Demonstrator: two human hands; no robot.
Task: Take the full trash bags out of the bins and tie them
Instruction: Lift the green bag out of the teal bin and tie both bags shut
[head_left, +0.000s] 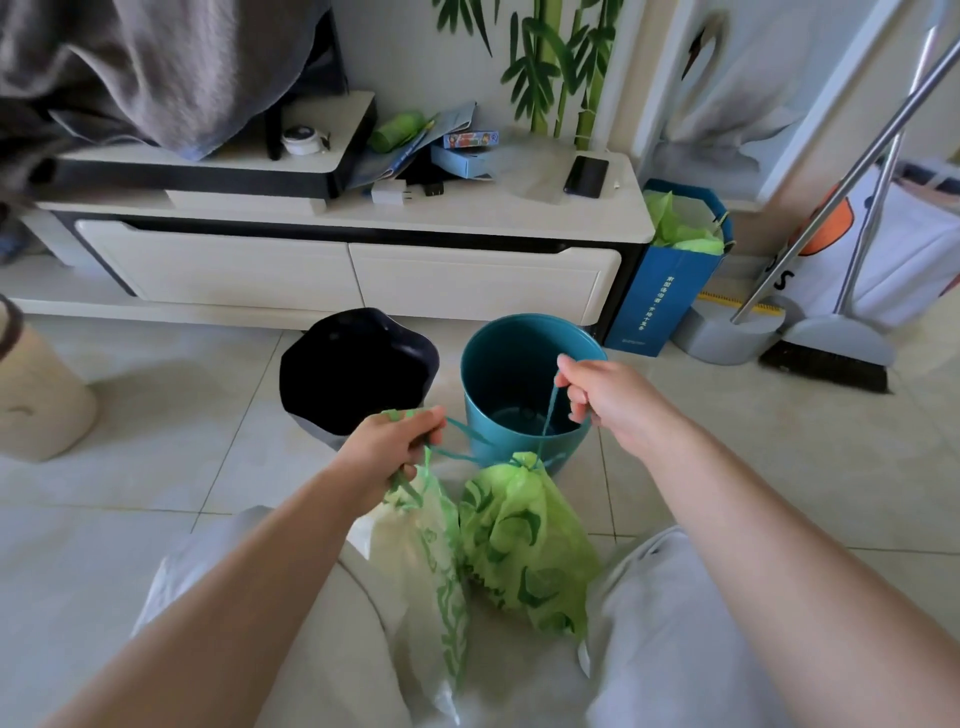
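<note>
Two green trash bags hang between my knees. The pale, long bag (415, 561) hangs from my left hand (392, 449), which grips its gathered top and a green drawstring. The brighter green bag (524, 540) is cinched at its neck; its drawstring (548, 415) runs up to my right hand (602, 397), which grips it over the teal bin (483, 374). The teal bin has no bag in it. To its left stands a bin lined with a black bag (358, 364).
A white TV cabinet (363, 270) stands behind the bins, with a phone (586, 176) and boxes on top. A blue paper bag (670, 280) with green bags sits at its right end. A broom and dustpan (826, 343) lean at the right. A beige container (36, 395) stands left.
</note>
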